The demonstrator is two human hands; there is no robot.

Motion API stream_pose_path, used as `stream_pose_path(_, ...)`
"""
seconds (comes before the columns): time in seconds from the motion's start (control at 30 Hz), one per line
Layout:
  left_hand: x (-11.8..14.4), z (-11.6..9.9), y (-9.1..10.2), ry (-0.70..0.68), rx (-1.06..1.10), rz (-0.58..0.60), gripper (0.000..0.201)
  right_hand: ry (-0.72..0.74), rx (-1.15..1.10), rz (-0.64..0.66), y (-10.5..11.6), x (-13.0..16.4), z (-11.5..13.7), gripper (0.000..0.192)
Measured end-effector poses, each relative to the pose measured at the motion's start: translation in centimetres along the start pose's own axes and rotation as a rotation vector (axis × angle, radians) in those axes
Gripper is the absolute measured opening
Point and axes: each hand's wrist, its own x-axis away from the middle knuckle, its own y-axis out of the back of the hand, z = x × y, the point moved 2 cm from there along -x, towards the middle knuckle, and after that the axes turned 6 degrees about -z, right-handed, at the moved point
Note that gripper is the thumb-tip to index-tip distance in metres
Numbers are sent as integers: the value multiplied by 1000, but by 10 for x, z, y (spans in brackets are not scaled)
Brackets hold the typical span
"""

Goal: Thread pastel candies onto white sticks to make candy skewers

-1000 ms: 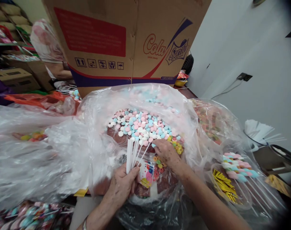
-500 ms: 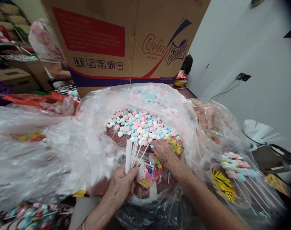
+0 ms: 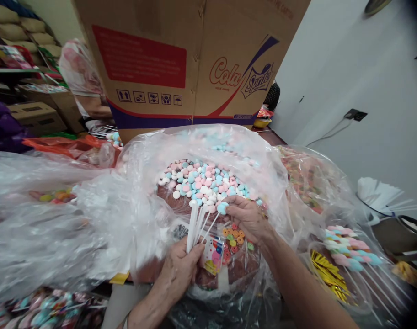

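Note:
A bunch of white sticks [image 3: 196, 224] is gripped in my left hand [image 3: 181, 262], one of them leaning out to the right. My right hand [image 3: 246, 217] pinches a blue marshmallow [image 3: 222, 208] at the tip of that leaning stick; whether the stick has pierced it I cannot tell. Beyond both hands spreads a heap of pink, white and blue marshmallows [image 3: 205, 183] inside an open clear plastic bag [image 3: 140, 183]. Below my right hand lie small ring-shaped candies [image 3: 234, 237]. Beside my left hand is a printed packet with coloured dots [image 3: 212, 256].
A tall cardboard box [image 3: 195, 64] stands behind the bag. At right are finished-looking marshmallow sticks [image 3: 352, 246], a tub of gold ties [image 3: 330, 276] and more white sticks [image 3: 383, 196]. Another person's arm [image 3: 92, 105] shows behind the box at left.
My right hand has picked up a blue marshmallow from the heap's near edge and brought it to the leaning stick. The view has shifted slightly, and my left hand still holds the sticks.

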Motion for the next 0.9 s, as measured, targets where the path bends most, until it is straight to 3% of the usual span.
stream_pose_path(0.3,-3,4,2,-35,-99,12,29,2,-21,-3,3,-3,3,29)
stream_pose_path(0.47,-4,6,3,-36,-119,9,30,13,72,11,4,-4,1,32)
stream_pose_path(0.6,-3,7,3,-37,-125,-14,32,108,240,35,7,-3,0,32)
stream_pose_path(0.77,-3,6,2,-54,-98,-21,30,271,606,40,7,2,1,32)
stream_pose_path(0.9,-4,7,3,-61,-130,-36,30,309,742,66,3,3,-2,36)
